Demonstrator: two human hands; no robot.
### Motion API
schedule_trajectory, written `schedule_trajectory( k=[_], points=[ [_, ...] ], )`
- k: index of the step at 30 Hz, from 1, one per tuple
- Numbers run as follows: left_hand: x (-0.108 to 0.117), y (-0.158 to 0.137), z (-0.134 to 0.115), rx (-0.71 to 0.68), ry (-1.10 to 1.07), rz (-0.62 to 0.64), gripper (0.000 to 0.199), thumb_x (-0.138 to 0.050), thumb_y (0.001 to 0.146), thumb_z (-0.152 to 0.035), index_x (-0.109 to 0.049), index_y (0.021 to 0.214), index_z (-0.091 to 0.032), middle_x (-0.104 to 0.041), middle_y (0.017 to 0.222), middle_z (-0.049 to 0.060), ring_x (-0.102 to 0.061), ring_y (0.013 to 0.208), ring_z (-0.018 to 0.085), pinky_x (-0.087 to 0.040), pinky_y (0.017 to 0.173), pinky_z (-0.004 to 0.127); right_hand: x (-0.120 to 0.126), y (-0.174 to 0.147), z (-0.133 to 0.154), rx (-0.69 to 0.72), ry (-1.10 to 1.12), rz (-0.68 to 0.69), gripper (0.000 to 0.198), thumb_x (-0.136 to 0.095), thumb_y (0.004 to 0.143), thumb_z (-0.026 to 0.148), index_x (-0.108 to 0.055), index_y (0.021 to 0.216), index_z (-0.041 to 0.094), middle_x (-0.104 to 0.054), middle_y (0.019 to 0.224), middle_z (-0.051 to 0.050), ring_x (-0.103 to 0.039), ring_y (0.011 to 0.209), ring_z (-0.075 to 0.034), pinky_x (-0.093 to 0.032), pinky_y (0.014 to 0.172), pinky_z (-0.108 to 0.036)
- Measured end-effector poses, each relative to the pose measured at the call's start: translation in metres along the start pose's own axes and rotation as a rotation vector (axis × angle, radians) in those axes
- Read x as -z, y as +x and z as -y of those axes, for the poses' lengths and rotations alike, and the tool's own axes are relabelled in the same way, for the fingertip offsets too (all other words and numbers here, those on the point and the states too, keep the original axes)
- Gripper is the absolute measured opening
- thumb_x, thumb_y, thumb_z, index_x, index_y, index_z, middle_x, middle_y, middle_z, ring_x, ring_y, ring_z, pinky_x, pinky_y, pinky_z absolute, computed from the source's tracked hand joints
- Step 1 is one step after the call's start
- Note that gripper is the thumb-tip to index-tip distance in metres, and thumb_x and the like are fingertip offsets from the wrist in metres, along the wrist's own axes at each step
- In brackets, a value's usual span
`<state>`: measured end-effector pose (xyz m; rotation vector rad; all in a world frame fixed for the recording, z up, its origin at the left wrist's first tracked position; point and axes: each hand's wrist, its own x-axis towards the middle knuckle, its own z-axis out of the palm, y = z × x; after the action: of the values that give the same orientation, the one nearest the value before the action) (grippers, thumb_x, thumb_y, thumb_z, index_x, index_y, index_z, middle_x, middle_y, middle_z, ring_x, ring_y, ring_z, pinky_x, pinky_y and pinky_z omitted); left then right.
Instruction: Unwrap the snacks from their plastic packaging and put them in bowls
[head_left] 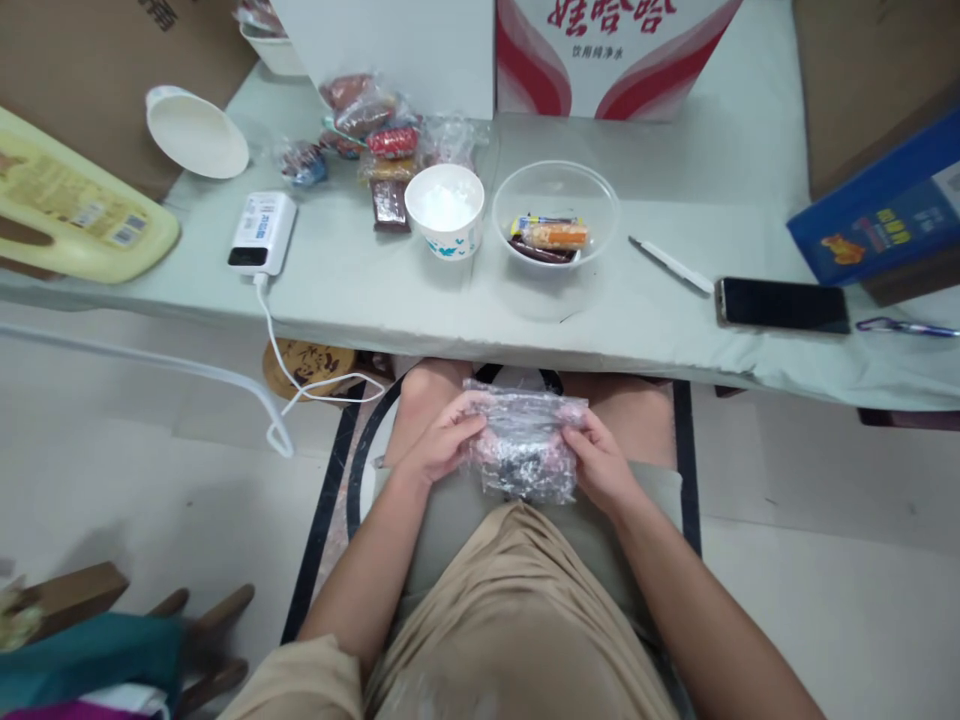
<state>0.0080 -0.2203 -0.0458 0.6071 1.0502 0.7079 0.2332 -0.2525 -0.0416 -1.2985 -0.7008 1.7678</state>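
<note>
Above my lap, a crinkled, see-through plastic bag (525, 455) is stretched between both hands; whether anything is inside it I cannot make out. My left hand (454, 435) pinches its left edge, the thumb lying over the plastic. On the opposite edge, my right hand (592, 450) grips it in the same way. Beyond them on the table stand a white paper cup (448, 235) with something clear or white inside and a clear plastic bowl (502, 235) containing several wrapped snacks (553, 235).
Wrapped snacks (391, 142) are heaped behind the cup. A white power bank (262, 233) trails a cable (271, 325) over the table edge (450, 340). To the right lie a white pen-shaped tool (671, 265) and a phone (782, 306). Boxes (615, 60) stand behind.
</note>
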Motion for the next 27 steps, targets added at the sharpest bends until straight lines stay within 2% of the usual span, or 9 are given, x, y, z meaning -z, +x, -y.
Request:
schedule_trajectory(
  k=[5,8,10,13,16,18,20,23,27],
  points=[
    [0.014,-0.001,-0.012,0.022,0.006,0.201,0.025,-0.075,0.061,-0.036,-0.071,0.068,-0.012,-0.067,0.062,0.006,-0.059,0.053,0.015,-0.043,0.05,0.025,0.012,-0.001,0.011,0.0,0.043,0.128,0.039,-0.062,0.071,0.059,-0.064,0.077,0.02,-0.064,0.072,-0.005,-0.06,0.065,-0.02,-0.05,0.06,-0.034],
    [0.012,0.001,-0.02,0.01,0.212,0.217,0.026,-0.067,0.066,-0.037,-0.071,0.069,-0.011,-0.064,0.061,0.006,-0.05,0.049,0.011,-0.034,0.045,0.023,0.013,0.001,0.011,0.038,-0.089,0.054,0.039,-0.065,0.074,0.058,-0.059,0.073,0.02,-0.059,0.068,-0.001,-0.053,0.06,-0.014,-0.045,0.057,-0.028],
    [0.008,0.003,-0.024,-0.02,0.396,0.159,0.018,-0.069,0.066,-0.027,-0.07,0.076,-0.013,-0.06,0.061,0.001,-0.044,0.047,0.007,-0.029,0.044,0.02,0.01,0.003,0.008,0.039,-0.165,-0.005,0.037,-0.076,0.069,0.048,-0.055,0.088,0.023,-0.059,0.069,0.004,-0.051,0.058,-0.012,-0.044,0.056,-0.025],
    [0.005,0.007,-0.024,-0.097,0.503,0.092,0.04,-0.07,0.065,-0.019,-0.065,0.104,-0.018,-0.06,0.072,-0.003,-0.05,0.055,0.008,-0.038,0.051,0.018,0.005,0.006,0.004,0.001,-0.132,-0.045,0.073,-0.083,0.059,0.035,-0.043,0.12,0.028,-0.066,0.081,0.005,-0.059,0.065,-0.013,-0.048,0.062,-0.026],
    [0.006,0.009,-0.024,-0.149,0.481,0.072,0.063,-0.072,0.068,-0.021,-0.052,0.128,-0.021,-0.066,0.092,0.001,-0.063,0.073,0.013,-0.051,0.067,0.024,0.002,0.008,0.005,0.026,-0.134,-0.147,0.064,-0.08,0.059,0.035,-0.05,0.114,0.023,-0.067,0.08,0.002,-0.06,0.068,-0.014,-0.048,0.065,-0.027],
    [0.005,0.006,-0.027,-0.247,0.525,-0.031,0.057,-0.072,0.071,-0.024,-0.054,0.125,-0.019,-0.068,0.102,0.006,-0.067,0.083,0.016,-0.054,0.076,0.03,0.002,0.007,0.01,0.093,-0.199,-0.227,0.04,-0.077,0.063,0.039,-0.057,0.093,0.02,-0.062,0.074,0.002,-0.055,0.066,-0.013,-0.044,0.062,-0.025],
    [-0.002,0.0,-0.033,-0.457,0.659,-0.169,0.033,-0.069,0.076,-0.025,-0.061,0.107,-0.018,-0.069,0.101,0.008,-0.067,0.09,0.018,-0.054,0.083,0.034,0.002,0.003,0.019,0.158,-0.282,-0.262,0.029,-0.072,0.068,0.042,-0.057,0.078,0.019,-0.055,0.067,0.003,-0.048,0.061,-0.011,-0.039,0.058,-0.024],
    [-0.025,-0.014,-0.045,-0.759,0.905,-0.168,0.009,-0.067,0.082,-0.025,-0.065,0.088,-0.019,-0.07,0.093,0.005,-0.065,0.091,0.019,-0.052,0.088,0.034,0.001,-0.004,0.033,0.21,-0.39,-0.204,0.026,-0.069,0.073,0.042,-0.057,0.077,0.02,-0.051,0.064,0.004,-0.043,0.059,-0.011,-0.035,0.055,-0.024],
    [-0.059,-0.021,-0.045,-0.68,0.867,-0.312,0.009,-0.063,0.086,-0.028,-0.064,0.082,-0.02,-0.067,0.084,0.003,-0.063,0.083,0.017,-0.051,0.082,0.031,-0.008,-0.013,0.046,0.308,-0.46,-0.217,0.022,-0.066,0.079,0.04,-0.056,0.082,0.021,-0.054,0.068,0.003,-0.044,0.06,-0.012,-0.038,0.057,-0.024]
  ],
)
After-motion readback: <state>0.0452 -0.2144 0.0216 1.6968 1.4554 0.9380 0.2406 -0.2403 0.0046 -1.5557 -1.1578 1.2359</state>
